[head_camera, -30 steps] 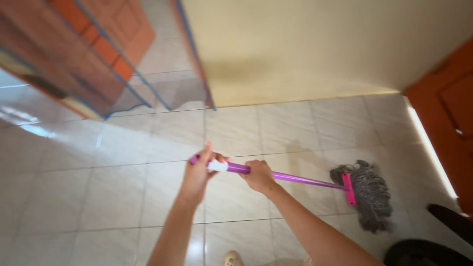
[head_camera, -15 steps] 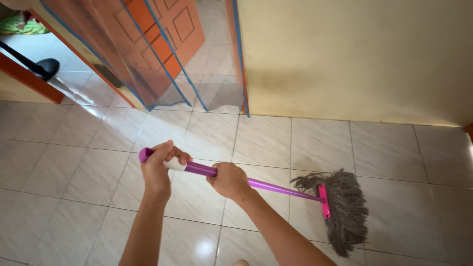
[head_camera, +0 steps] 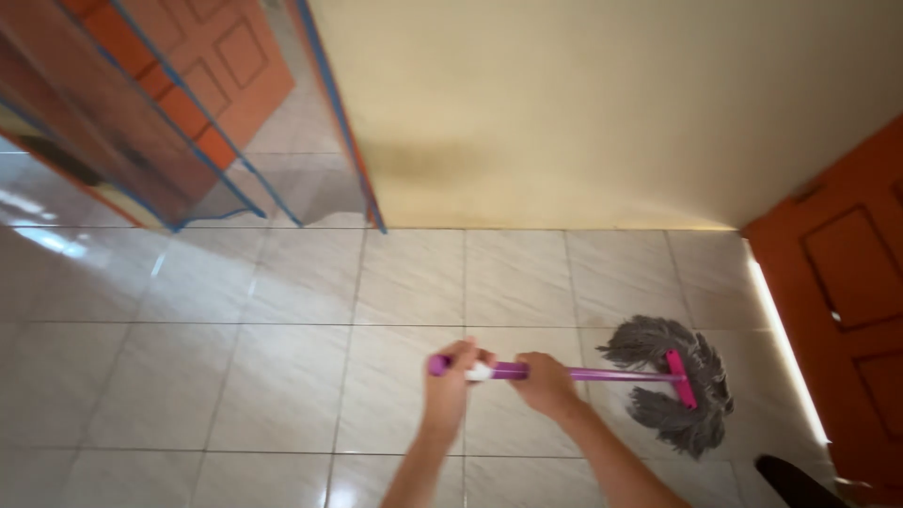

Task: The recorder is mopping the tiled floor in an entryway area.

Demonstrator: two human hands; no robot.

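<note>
While the camera is looking down at the pale glossy tiled floor (head_camera: 263, 376), both bare hands are gripping a mop with a slim purple handle (head_camera: 602, 374) that is running roughly level across the lower middle of the view. The left hand (head_camera: 448, 376) is wrapping closed around the handle's near end, just beside its white band, with the purple tip showing at the hand's 9 o'clock. The right hand (head_camera: 543, 378) is closing its fingers around the shaft just to the 3 o'clock of the left hand, the two hands sitting near each other but apart. At the 3 o'clock end of the handle, the grey stringy mop head (head_camera: 673, 414) with its pink clamp is lying on the tiles, its strands spreading both toward 12 and toward 6 o'clock. A cream painted wall (head_camera: 602, 113) is filling the 12 o'clock side. An orange panelled wooden door (head_camera: 847, 273) is standing at 3 o'clock, well apart from the hands, and a clear plastic sheet edged with blue tape (head_camera: 179, 141) is hanging at 10 o'clock before another orange door.
</note>
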